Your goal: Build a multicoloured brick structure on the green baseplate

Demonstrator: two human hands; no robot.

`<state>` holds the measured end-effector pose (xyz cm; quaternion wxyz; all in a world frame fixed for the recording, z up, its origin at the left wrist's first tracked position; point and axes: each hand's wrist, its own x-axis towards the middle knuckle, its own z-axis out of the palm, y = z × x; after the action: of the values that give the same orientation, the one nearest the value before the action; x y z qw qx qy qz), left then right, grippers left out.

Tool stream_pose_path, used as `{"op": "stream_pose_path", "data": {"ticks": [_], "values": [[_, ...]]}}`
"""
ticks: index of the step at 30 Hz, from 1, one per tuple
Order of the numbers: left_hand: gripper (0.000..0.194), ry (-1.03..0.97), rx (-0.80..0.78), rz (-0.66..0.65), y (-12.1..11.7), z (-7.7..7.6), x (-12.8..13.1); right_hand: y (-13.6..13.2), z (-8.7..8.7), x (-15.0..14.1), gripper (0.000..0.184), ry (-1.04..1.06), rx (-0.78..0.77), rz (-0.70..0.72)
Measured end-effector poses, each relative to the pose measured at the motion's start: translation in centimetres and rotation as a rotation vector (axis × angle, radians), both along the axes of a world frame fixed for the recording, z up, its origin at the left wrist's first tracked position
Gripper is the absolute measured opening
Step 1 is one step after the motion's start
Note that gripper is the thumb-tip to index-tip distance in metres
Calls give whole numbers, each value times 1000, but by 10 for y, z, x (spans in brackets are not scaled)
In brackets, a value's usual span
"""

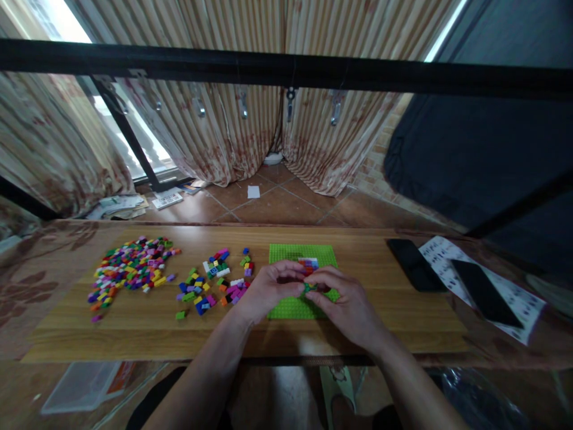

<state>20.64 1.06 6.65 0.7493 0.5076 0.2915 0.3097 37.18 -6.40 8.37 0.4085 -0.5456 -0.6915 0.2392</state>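
Note:
A bright green studded baseplate [280,309] lies on the wooden board in front of me. Near its upper middle stands a small cluster of joined toy bricks [308,263], with white, blue and orange showing. Over the plate, my left hand [273,289] and my right hand [344,298] meet at the fingertips. Both are closed on a small green toy brick piece [310,287] with a bit of yellow on it. Fingers cover much of that piece, so its full shape is hidden.
A big heap of mixed toy bricks [134,266] spreads at the left, with smaller groups of bricks [217,263] nearer the plate. On the right lie a black phone [416,264], another dark phone-like slab [486,292] and a printed sheet [441,251]. A dark bar [286,70] crosses above.

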Motion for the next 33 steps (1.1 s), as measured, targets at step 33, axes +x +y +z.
{"op": "stream_pose_path", "data": {"ticks": [33], "values": [[41,454,305,357,10,-46,27,16,-29,8,16,-338,59,-154]]}}
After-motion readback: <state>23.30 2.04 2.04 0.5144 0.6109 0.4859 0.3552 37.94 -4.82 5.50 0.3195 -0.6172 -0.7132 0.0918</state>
